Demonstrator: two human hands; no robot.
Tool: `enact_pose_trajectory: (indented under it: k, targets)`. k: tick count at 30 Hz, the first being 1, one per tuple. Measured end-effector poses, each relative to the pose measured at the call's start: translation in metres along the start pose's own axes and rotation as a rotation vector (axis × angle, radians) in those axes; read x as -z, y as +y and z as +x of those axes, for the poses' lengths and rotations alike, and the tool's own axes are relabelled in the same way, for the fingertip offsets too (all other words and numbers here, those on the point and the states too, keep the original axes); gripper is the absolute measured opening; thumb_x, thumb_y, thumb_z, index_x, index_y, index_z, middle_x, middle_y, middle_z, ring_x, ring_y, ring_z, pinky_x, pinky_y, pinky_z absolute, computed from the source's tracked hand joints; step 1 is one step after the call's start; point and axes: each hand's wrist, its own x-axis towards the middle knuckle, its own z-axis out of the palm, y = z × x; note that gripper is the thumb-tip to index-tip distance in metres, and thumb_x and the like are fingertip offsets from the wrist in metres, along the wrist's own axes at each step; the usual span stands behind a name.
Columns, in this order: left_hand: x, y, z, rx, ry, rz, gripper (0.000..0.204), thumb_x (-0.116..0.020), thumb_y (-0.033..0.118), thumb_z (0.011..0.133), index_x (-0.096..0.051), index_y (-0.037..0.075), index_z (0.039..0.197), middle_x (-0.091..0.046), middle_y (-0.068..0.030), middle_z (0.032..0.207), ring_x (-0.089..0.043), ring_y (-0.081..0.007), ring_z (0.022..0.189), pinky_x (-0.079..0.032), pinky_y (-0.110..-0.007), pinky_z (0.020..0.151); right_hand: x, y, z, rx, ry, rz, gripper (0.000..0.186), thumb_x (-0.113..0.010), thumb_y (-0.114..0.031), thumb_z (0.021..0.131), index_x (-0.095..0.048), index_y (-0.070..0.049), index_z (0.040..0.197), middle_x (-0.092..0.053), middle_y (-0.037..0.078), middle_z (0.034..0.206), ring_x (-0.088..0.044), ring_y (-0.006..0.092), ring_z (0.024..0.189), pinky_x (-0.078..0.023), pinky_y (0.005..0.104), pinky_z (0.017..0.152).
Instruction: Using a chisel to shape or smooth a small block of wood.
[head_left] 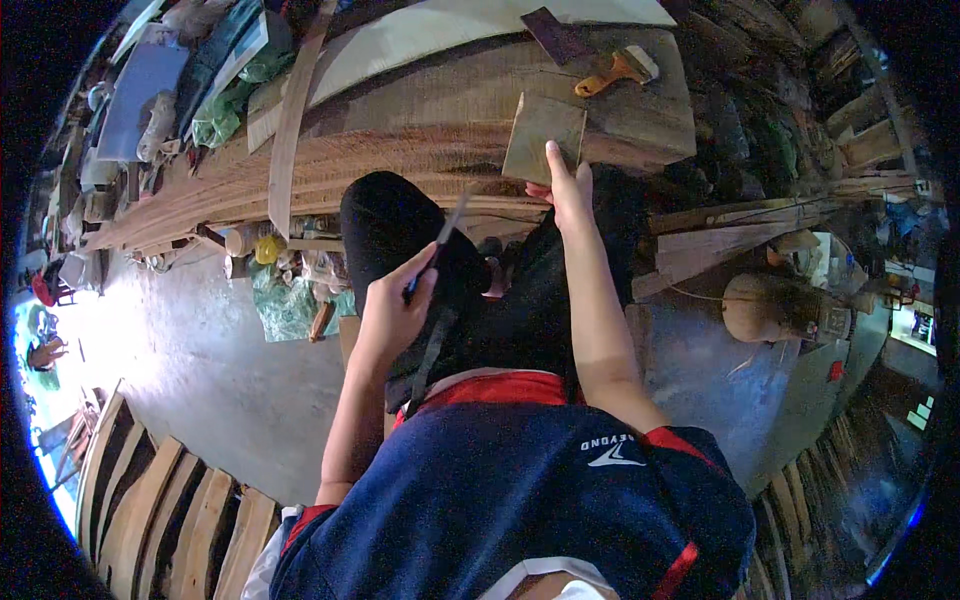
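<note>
Up and right of the slim blade (454, 220) clasped in the left hand (395, 312), a rectangular board (543, 135) is held by the right hand (570, 196), long axis pointing away.

Crumpled green plastic (283, 308) lies on the grey floor (215, 370), with planks (149, 493) at lower left.

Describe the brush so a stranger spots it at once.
Across the top lies thick timber. On its right end, past the board in the right hand, is the brush. Its brown handle and pale bristles set it apart from the dark strip beside it.
</note>
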Motion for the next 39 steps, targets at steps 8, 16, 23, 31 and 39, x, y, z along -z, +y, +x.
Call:
enact_pose_trajectory:
  k: [8, 16, 23, 31, 39]
  targets:
    - [0.0, -0.018, -0.013, 0.215, 0.156, -0.209, 0.037, -0.056, 0.014, 0.092, -0.053, 0.007, 0.128, -0.055, -0.0001, 0.068, -0.048, -0.0055, 0.056, -0.04, -0.022, 0.051, -0.008, -0.025, -0.022, 0.144, 0.005, -0.117, 0.049, -0.065, -0.039, 0.087, -0.047, 0.002, 0.108, -0.061, 0.015, 0.092, -0.066, 0.0217, 0.069, -0.058, 0.0346, 0.054]
    - [-0.004, -0.001, -0.003, 0.264, 0.067, -0.299, 0.038, -0.058, 0.018, 0.092, -0.053, 0.008, 0.128, -0.054, 0.0004, 0.066, -0.046, -0.0056, 0.054, -0.039, -0.023, 0.048, -0.025, -0.085, -0.046, 0.955, 0.491, -0.896, 0.035, -0.054, -0.036, 0.092, -0.044, -0.003, 0.094, -0.06, 0.018, 0.066, -0.062, 0.0389, 0.059, -0.049, 0.0458, 0.047]
    - [-0.01, -0.004, -0.006, 0.288, 0.035, -0.349, 0.038, -0.059, 0.02, 0.092, -0.054, 0.008, 0.127, -0.053, 0.0003, 0.065, -0.047, -0.0062, 0.054, -0.039, -0.023, 0.049, -0.014, -0.077, -0.011, 0.796, 0.34, -1.303, 0.036, -0.051, -0.035, 0.093, -0.044, 0.0, 0.098, -0.061, 0.018, 0.064, -0.063, 0.0342, 0.055, -0.048, 0.0433, 0.043]
    - [-0.004, -0.013, -0.019, 0.364, 0.098, -0.393, 0.037, -0.059, 0.019, 0.092, -0.054, 0.008, 0.127, -0.052, 0.0005, 0.064, -0.049, -0.0059, 0.052, -0.039, -0.023, 0.045, -0.017, -0.084, -0.028, 1.034, 0.494, -1.042, 0.033, -0.051, -0.034, 0.094, -0.045, -0.001, 0.097, -0.059, 0.017, 0.061, -0.062, 0.0317, 0.052, -0.046, 0.0402, 0.041]
    - [-0.003, -0.025, -0.017, 0.372, 0.136, -0.394, 0.037, -0.059, 0.018, 0.092, -0.054, 0.009, 0.128, -0.054, -0.0002, 0.066, -0.049, -0.0061, 0.053, -0.041, -0.023, 0.047, 0.003, -0.074, -0.026, 1.003, 0.413, -1.022, 0.035, -0.055, -0.038, 0.091, -0.048, -0.004, 0.096, -0.06, 0.017, 0.065, -0.062, 0.036, 0.056, -0.048, 0.0458, 0.048]
